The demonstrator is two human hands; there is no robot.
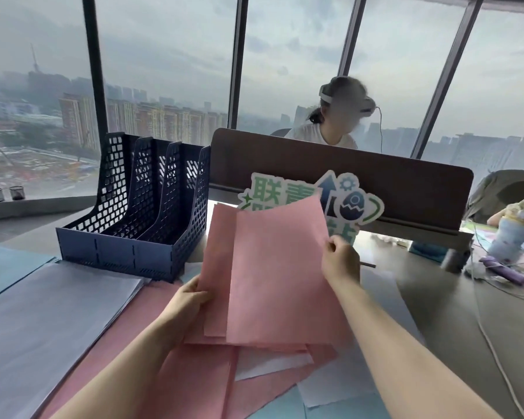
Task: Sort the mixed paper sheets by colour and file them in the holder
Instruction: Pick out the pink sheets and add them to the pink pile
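- While both hands hold pink sheets point(273, 267) raised above the worktop point(436, 313), the left hand point(191, 294) grips the left edge of the rear sheets, its fingers curled behind the paper and thumb in front
- The right hand point(341, 258) pinches the right edge of the front pink sheet, fingers clamped together on the paper
- The held sheets stand nearly upright, tilted a little, the front one overlapping those behind it
- Under the hands more pink sheets point(212, 379) lie loose on the worktop, mixed with some white sheets point(273, 362) and pale blue sheets point(345, 409) at the near edge
- To the left lies a flat pile of white paper point(49, 306), with a blue pile point(6, 264) beyond it at the far left
- The dark blue holder point(139, 219) stands on the worktop behind the white pile, just left of the raised sheets; its three mesh compartments show no paper inside
- A green and blue cut-out sign point(345, 201) leans against a brown divider point(375, 176) behind the raised sheets, partly hidden by them
- Beyond the divider sits another person point(324, 134) wearing a headset, in front of tall windows point(164, 71) looking onto a hazy city
- At the far right of the worktop lie cables point(484, 328) and a purple item point(502, 267), too cluttered to tell apart
- Two small dark cups point(5, 194) stand on the window ledge at left
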